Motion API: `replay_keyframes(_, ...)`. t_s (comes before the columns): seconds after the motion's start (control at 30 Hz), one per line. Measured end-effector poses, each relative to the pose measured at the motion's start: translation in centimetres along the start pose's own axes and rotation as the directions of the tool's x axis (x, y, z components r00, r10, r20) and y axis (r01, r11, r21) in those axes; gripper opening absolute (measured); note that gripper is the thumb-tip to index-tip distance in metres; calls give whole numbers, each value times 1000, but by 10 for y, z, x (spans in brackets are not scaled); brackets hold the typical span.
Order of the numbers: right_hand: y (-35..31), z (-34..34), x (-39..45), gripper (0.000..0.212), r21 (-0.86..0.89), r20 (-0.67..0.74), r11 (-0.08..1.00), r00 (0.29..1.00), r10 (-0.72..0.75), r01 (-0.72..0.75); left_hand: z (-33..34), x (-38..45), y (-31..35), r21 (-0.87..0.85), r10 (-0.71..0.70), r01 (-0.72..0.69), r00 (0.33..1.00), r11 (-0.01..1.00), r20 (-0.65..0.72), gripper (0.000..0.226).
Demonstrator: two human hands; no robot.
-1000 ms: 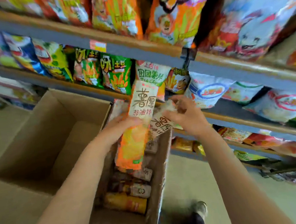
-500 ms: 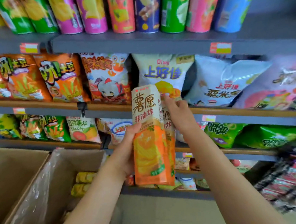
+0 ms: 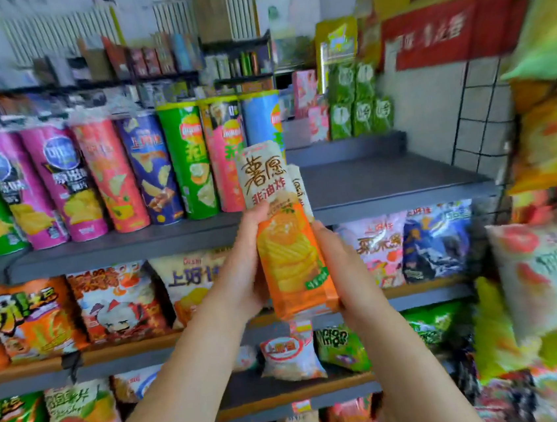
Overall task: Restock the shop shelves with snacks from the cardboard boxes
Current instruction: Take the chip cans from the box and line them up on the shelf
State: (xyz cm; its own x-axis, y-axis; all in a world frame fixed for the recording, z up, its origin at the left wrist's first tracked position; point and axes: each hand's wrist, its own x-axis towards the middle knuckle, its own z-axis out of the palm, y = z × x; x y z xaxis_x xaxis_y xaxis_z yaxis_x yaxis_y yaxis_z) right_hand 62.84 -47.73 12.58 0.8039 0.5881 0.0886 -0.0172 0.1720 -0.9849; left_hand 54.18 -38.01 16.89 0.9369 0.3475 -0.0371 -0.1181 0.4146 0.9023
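I hold two tall orange-and-cream chip boxes (image 3: 285,244) upright and pressed together in front of the shelves. My left hand (image 3: 246,265) grips them from the left side, my right hand (image 3: 341,266) from the right and lower edge. The second box (image 3: 298,188) shows only as a strip behind the first. They are level with the grey top shelf (image 3: 387,182), whose right half is bare. A row of chip tubes (image 3: 149,169) stands on the left half of that shelf. The cardboard boxes are out of view.
Snack bags (image 3: 118,303) fill the shelves below the top one. Green packets (image 3: 358,102) stand at the back of the top shelf. A wire rack (image 3: 480,114) with hanging bags (image 3: 545,279) closes off the right side.
Both hands have lifted the two chip boxes from the cardboard box up to the top shelf's height. My view has tilted up, so the cardboard boxes have dropped out of sight.
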Motion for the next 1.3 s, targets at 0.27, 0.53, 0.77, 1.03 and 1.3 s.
replay_keyframes(0.27,-60,-35,35,55,172,192,979,971,-145,113,49,72,33,282,339,-331,940,901,20,59)
replay_keyframes(0.53,-94,-75,105,67,-1,135,926,918,-374,377,78,136,53,381,448,-465,883,799,137,54)
replay_keyframes(0.77,-67,-109,156,93,-240,191,835,867,-460,496,68,175,34,365,346,-390,920,845,183,47)
replay_keyframes(1.03,-69,-101,199,117,-391,296,775,866,-404,496,69,192,38,569,361,-344,928,747,87,43)
replay_keyframes(1.3,-63,-90,222,94,-455,351,765,882,-316,456,64,193,40,666,459,-379,886,642,63,52)
